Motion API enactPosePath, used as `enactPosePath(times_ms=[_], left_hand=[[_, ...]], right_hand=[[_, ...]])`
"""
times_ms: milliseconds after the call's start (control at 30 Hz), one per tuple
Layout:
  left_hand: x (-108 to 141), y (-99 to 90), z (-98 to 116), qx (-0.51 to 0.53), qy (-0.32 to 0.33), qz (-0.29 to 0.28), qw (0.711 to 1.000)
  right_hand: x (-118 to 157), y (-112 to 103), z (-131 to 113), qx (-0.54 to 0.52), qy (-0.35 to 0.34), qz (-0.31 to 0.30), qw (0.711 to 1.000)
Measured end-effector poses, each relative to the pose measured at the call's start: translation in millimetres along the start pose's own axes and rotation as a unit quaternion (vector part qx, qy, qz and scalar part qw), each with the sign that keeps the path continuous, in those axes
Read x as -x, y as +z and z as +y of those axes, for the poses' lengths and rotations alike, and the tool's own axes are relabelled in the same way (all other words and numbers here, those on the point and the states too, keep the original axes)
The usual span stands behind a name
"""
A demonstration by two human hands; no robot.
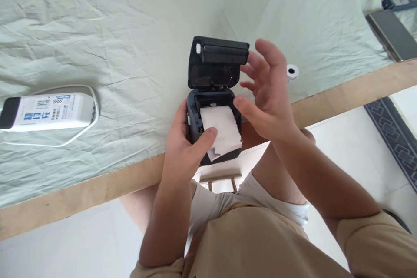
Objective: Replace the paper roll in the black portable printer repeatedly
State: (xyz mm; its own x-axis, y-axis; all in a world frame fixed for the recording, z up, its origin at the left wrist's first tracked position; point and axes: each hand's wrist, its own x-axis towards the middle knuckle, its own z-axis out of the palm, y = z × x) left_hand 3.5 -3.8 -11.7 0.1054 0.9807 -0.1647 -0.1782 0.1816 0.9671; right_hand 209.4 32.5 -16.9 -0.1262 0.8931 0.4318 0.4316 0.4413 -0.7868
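Note:
A small dark printer (193,117) is held over the table's front edge, its black lid (215,74) raised. White paper (221,126) lies in its compartment, with a ragged end hanging over the near side. My left hand (187,145) grips the printer's left side, the thumb pressing on the paper. At the right side is my right hand (269,91), fingers spread and curved near the lid, holding nothing; its thumb is close to the printer's upper right corner. Whether its fingertips touch the lid is unclear.
A small white paper roll (292,72) lies right of my right hand. On the left is a white box-shaped device (55,110) with a white cable. A phone (392,34) and a dark device (399,2) lie at the far right. The green cloth (146,43) is wrinkled.

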Motion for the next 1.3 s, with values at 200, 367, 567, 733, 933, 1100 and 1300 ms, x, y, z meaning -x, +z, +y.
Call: enactPosePath(times_ms=[200, 367, 567, 733, 933, 1100, 1300], left_hand=[[-1, 1.8, 2, -0.003, -0.005, 0.003, 1.0], [2, 1.1, 4, -0.004, -0.04, 0.017, 0.999], [4, -1.4, -1, 0.026, -0.014, -0.002, 1.0], [3, 0.9, 0, 0.04, 0.012, -0.007, 0.999], [3, 4.7, 3, 0.062, 0.01, -0.014, 0.998], [2, 5.1, 3, 0.076, 0.001, -0.01, 0.997], [1, 5.6, 4, 0.081, -0.012, -0.011, 0.997]], right_hand=[[5, 1, -6, -0.021, -0.076, -0.001, 0.997], [15, 1, -7, 0.006, -0.105, -0.027, 0.994], [13, 3, -3, -0.093, 0.015, -0.092, 0.991], [10, 1, -4, -0.125, 0.031, -0.12, 0.984], [10, -1, 0, -0.152, 0.033, -0.114, 0.981], [9, -1, 0, -0.15, 0.051, -0.122, 0.98], [4, -5, -3, -0.154, 0.098, -0.153, 0.971]])
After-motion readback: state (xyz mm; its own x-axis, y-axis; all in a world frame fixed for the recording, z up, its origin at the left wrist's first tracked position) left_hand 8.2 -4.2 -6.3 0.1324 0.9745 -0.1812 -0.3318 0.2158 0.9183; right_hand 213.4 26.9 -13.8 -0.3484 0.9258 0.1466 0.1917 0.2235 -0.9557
